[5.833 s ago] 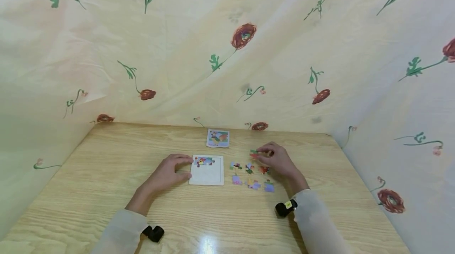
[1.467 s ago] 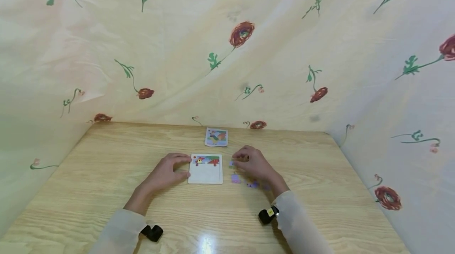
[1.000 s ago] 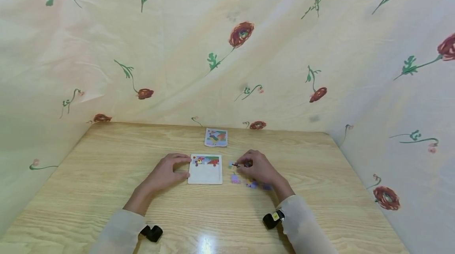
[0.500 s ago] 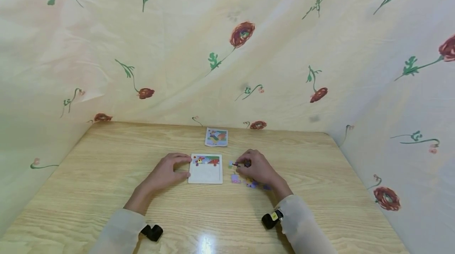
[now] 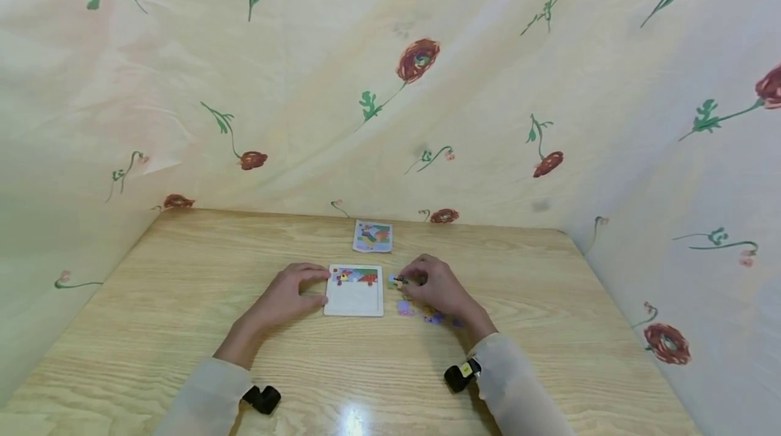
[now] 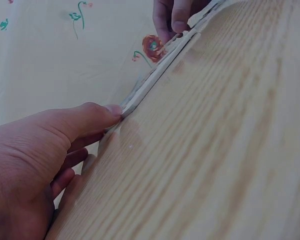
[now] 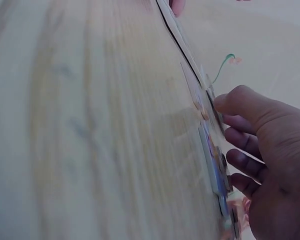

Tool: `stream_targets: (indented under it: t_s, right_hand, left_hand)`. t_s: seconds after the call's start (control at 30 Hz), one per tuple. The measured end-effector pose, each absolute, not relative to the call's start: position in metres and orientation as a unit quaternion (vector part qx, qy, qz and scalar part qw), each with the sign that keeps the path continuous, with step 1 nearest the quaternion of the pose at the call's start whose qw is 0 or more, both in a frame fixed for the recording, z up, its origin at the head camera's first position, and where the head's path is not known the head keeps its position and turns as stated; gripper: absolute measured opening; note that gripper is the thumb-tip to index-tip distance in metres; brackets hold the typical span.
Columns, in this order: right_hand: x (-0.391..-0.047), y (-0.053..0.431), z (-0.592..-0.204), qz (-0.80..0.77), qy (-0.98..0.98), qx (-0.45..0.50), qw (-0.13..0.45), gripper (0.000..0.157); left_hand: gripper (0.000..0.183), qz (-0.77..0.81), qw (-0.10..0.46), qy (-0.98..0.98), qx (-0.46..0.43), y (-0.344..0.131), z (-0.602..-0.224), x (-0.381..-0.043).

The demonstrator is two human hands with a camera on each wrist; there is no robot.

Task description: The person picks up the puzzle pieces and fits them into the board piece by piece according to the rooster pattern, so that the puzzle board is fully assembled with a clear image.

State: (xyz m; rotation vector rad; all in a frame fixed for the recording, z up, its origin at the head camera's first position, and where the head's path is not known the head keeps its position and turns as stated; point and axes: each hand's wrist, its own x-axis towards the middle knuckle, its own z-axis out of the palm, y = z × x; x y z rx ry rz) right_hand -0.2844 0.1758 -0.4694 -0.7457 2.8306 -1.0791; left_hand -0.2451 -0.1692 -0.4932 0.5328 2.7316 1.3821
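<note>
In the head view, my left hand rests at the left edge of a white puzzle tray, thumb and forefinger spread apart along it. The left wrist view shows the thumb right at the tray's rim. A joined strip of colourful pieces fills the tray's top row; bare white lies below. Right of the tray, my right hand pinches a blue and yellow puzzle piece between thumb and fingertips, low over the table. In the right wrist view, the right hand partly hides the loose pieces.
Loose purple pieces lie below the right hand, among them a lilac one and a purple and yellow one. A square picture card lies behind the tray. A flowered cloth hangs behind the wooden table.
The tray's top row has gained red and green pieces on its right since the oldest frame. My right hand has come left and now pinches a different piece. The left hand stays put.
</note>
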Motion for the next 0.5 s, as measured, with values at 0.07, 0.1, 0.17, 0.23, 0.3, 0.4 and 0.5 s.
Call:
stream_targets:
  t_s: [0.07, 0.1, 0.17, 0.23, 0.3, 0.4, 0.5]
  right_hand:
    - [-0.285, 0.173, -0.469, -0.348, 0.906, -0.239, 0.006, 0.014]
    - [-0.285, 0.171, -0.469, -0.349, 0.906, -0.239, 0.003, 0.014]
    - [-0.285, 0.168, -0.467, -0.351, 0.906, -0.236, 0.000, 0.013]
    - [-0.285, 0.164, -0.466, -0.355, 0.905, -0.235, -0.001, 0.014]
    - [-0.285, 0.160, -0.465, -0.359, 0.902, -0.239, 0.002, 0.015]
    - [-0.285, 0.154, -0.464, -0.366, 0.897, -0.248, 0.012, 0.016]
    - [-0.283, 0.147, -0.461, -0.370, 0.894, -0.252, 0.023, 0.017]
  left_hand:
    - [0.047, 0.443, 0.015, 0.880, 0.172, -0.169, -0.494, -0.245]
    - [0.047, 0.441, 0.013, 0.880, 0.173, -0.169, -0.494, -0.245]
    - [0.047, 0.438, 0.011, 0.882, 0.174, -0.170, -0.494, -0.246]
    - [0.047, 0.436, 0.011, 0.883, 0.173, -0.170, -0.495, -0.246]
    - [0.047, 0.436, 0.012, 0.883, 0.172, -0.169, -0.495, -0.246]
    - [0.047, 0.439, 0.015, 0.882, 0.170, -0.169, -0.495, -0.246]
    - [0.047, 0.439, 0.015, 0.882, 0.173, -0.169, -0.494, -0.246]
